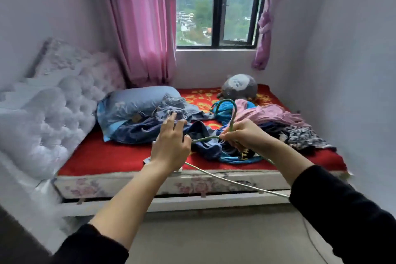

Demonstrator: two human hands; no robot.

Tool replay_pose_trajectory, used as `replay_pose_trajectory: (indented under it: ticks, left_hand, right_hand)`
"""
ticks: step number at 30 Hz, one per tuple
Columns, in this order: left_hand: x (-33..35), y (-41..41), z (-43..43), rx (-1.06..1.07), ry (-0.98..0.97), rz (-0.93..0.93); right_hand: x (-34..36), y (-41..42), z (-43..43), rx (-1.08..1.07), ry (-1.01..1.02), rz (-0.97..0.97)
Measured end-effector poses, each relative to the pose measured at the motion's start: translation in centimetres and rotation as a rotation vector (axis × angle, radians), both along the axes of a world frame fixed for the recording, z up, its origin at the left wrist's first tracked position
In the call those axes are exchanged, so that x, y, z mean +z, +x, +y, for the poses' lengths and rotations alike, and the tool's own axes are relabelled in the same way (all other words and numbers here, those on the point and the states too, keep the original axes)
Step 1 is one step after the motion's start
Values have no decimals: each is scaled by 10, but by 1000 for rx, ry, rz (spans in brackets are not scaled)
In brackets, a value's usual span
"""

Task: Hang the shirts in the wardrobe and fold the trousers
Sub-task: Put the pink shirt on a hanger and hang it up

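A green wire hanger (232, 113) is held upright over the bed, its hook pointing up. My right hand (244, 135) is shut on the hanger's neck. My left hand (171, 141) hovers by the hanger's left shoulder with fingers spread; whether it touches the wire I cannot tell. Under my hands lies a dark blue garment (205, 141) with a blue and yellow piece beside it. Blue denim trousers (147, 122) lie to the left near the pillow. A pink garment (267, 113), a turquoise one (224, 110) and a dark patterned one (304, 135) are heaped on the right.
The bed has a red floral cover (107, 156) and a tufted white headboard (53, 109) at the left. A blue pillow (132, 100) and a grey plush toy (240, 87) lie near the window. Pink curtains hang on both sides. Bare floor (214, 238) lies before the bed.
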State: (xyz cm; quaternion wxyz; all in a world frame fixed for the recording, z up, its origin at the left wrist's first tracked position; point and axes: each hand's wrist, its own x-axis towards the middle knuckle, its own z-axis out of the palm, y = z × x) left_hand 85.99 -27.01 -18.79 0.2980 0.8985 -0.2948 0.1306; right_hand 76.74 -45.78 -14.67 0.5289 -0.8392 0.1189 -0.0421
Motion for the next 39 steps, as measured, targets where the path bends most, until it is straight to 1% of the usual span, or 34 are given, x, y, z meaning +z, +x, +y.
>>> replay_pose_trajectory:
  ticks: [4, 8, 13, 17, 23, 30, 34, 39]
  left_hand:
    - [-34, 17, -84, -72, 68, 118]
    - [-68, 52, -160, -145, 133, 204]
    - [-107, 126, -260, -210, 231, 312]
    - [-130, 184, -333, -245, 316, 399]
    - [-153, 246, -420, -272, 342, 485]
    - [-204, 338, -519, -192, 363, 562]
    - [-238, 390, -570, -81, 361, 632]
    - [-286, 440, -622, 61, 360, 754]
  right_hand:
    - [-29, -4, -67, -147, 41, 23]
    - [-58, 17, -131, -254, 53, 44]
    - [-99, 75, -218, -332, 63, 136]
    - [-116, 124, -283, -401, 87, 200]
    - [-135, 185, -372, -497, 83, 233]
    - [-166, 290, -490, -552, -63, 211]
    - [-184, 354, -557, -554, -151, 180]
    - [-217, 443, -636, -504, -314, 180]
